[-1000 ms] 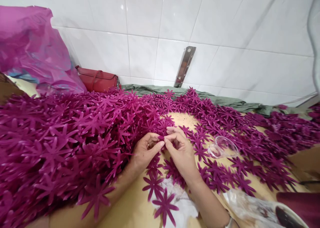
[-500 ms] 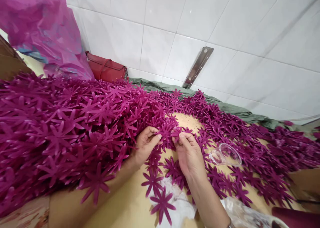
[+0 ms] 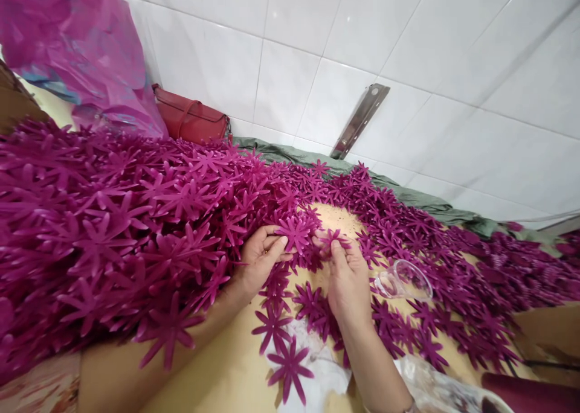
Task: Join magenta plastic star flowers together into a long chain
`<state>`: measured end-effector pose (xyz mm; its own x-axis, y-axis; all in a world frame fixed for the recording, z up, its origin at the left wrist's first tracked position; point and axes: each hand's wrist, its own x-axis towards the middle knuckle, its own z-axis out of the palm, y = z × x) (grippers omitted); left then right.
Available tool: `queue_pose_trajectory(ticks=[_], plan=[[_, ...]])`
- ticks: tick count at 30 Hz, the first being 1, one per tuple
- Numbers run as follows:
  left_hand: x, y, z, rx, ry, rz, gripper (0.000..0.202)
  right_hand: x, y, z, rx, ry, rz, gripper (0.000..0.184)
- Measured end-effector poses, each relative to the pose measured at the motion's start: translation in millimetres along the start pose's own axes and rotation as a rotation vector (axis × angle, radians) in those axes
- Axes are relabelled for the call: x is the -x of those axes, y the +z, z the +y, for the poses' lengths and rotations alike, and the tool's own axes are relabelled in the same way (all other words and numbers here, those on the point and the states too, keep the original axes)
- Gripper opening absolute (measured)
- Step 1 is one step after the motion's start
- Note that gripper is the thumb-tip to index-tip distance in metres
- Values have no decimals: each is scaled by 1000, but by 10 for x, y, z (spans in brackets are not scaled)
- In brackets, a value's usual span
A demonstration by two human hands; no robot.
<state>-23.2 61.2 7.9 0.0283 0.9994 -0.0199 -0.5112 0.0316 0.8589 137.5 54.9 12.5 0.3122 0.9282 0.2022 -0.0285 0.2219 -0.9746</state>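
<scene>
Between thumb and fingers, my left hand (image 3: 261, 257) pinches a magenta flower-shaped petal piece (image 3: 296, 234) with several long lobes. To its right, my right hand (image 3: 347, 274) is closed on a smaller-looking magenta petal piece (image 3: 334, 239), seen partly edge-on. A small gap separates the two held pieces. Left of my hands rises a large heap of the same petal pieces (image 3: 181, 201), and my left forearm lies against its edge. Whether either hand holds more than one layer cannot be made out.
A clear plastic cup (image 3: 410, 280) lies tipped among scattered petal pieces on the yellowish surface (image 3: 212, 364). A red handbag (image 3: 193, 117) and a pink plastic bag (image 3: 86, 44) stand at the back left. Green cloth (image 3: 290, 154) runs along the tiled wall (image 3: 290, 75).
My right hand has moved slightly right with its petal piece, away from my left hand. The piece in my left hand now faces me more fully.
</scene>
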Motion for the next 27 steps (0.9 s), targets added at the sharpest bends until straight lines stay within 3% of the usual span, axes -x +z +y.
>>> queue_pose_trajectory(ticks=[4, 8, 13, 19, 22, 27], plan=[[11, -1, -11, -13, 19, -43, 42, 67, 7, -98, 390, -314, -15, 41], [22, -4, -17, -44, 3, -113, 36, 153, 70, -163, 557, -461, -69, 21], [36, 0, -10, -66, 9, -186, 35, 205, 96, -144, 506, -383, -119, 9], [43, 10, 27, -116, 54, -150, 34, 185, 102, -136, 318, -249, -183, 11], [34, 9, 30, -91, 40, -140, 40, 139, 84, -76, 204, -164, -135, 14], [12, 4, 8, -15, -28, -68, 53, 25, 42, 84, -100, -38, 60, 24]])
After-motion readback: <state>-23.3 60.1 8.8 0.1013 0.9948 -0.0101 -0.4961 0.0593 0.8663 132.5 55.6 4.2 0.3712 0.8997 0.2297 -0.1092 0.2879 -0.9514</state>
